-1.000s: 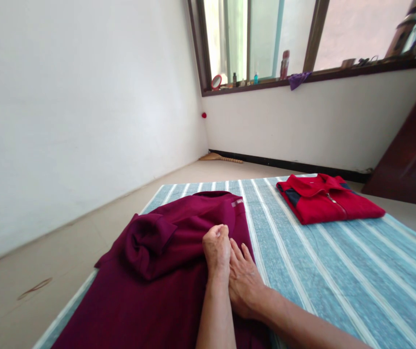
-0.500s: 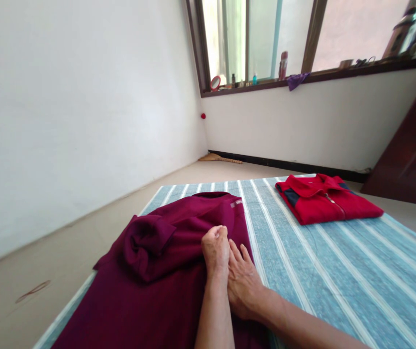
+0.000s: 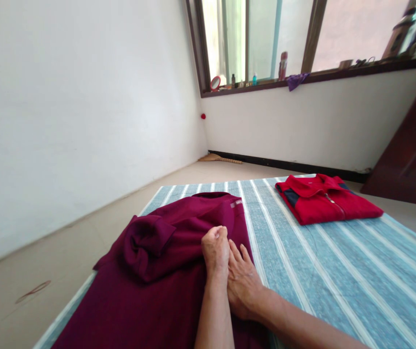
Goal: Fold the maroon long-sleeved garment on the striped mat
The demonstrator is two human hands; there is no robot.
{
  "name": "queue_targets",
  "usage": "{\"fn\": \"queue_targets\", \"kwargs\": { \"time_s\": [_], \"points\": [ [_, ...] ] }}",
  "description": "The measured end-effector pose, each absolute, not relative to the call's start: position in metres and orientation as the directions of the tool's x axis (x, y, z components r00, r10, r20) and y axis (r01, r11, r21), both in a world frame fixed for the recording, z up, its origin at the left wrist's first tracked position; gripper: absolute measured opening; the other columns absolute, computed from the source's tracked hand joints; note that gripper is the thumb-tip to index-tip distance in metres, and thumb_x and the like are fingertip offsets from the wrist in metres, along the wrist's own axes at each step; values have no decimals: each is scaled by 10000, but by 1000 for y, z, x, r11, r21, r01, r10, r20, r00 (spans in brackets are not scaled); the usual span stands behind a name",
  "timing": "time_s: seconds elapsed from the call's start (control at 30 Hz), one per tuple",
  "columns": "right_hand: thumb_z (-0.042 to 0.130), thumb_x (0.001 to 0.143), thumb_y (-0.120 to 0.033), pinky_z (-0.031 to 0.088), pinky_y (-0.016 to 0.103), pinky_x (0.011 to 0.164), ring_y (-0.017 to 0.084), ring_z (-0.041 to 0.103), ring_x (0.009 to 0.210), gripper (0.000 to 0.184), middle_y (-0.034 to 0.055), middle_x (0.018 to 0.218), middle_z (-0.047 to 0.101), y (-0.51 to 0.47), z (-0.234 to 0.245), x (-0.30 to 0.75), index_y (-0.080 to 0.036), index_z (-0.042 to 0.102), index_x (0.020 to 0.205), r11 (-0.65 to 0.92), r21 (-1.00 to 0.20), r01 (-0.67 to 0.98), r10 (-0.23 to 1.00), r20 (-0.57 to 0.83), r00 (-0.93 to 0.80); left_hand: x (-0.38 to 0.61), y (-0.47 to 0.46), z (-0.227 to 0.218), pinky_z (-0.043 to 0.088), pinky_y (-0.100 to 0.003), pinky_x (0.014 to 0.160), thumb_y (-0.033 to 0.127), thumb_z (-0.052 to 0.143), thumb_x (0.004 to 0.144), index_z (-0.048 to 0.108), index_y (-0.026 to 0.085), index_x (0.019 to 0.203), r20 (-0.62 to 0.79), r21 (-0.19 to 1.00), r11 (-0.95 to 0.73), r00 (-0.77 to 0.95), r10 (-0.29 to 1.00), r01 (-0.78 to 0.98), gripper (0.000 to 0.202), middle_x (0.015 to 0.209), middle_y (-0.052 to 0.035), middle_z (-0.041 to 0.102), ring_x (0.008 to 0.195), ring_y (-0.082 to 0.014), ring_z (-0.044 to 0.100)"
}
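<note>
The left hand (image 3: pixel 215 249) is curled into a fist, fingertips pinched together. The right hand (image 3: pixel 243 283) lies flat, fingers extended, touching the left wrist. The 2 forearms are bare.

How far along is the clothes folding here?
The red jacket already lies folded on the striped sheet. The maroon top is in hand: the left hand pinches its cloth, the right hand presses flat beside. Its sleeve is bunched and its body spread out, so most folding remains.

Matt knit maroon garment (image 3: pixel 179 271), woven striped sheet (image 3: pixel 339 271)
</note>
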State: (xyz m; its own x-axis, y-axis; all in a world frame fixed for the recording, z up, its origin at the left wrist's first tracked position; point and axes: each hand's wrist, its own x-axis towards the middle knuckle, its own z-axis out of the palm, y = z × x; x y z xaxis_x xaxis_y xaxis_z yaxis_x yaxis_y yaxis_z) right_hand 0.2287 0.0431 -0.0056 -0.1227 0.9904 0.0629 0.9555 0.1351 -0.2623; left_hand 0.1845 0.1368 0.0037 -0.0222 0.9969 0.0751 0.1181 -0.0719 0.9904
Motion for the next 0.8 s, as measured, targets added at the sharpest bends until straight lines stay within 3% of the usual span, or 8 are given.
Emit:
{"fn": "queue_targets", "kwargs": {
  "time_s": [0.8],
  "points": [
    [448, 867, -295, 117, 589, 1104, 382, 56, 1395, 733, 185, 1533, 85, 45, -8, 229, -117, 117, 1496, 133, -292, 947, 991, 47, -125, 184, 139, -1, 509, -311, 724, 333, 583, 687, 700, 147, 778, 70, 991, -69, -5, 998, 113, 238, 752, -79, 713, 757, -223, 663]
  ]
}}
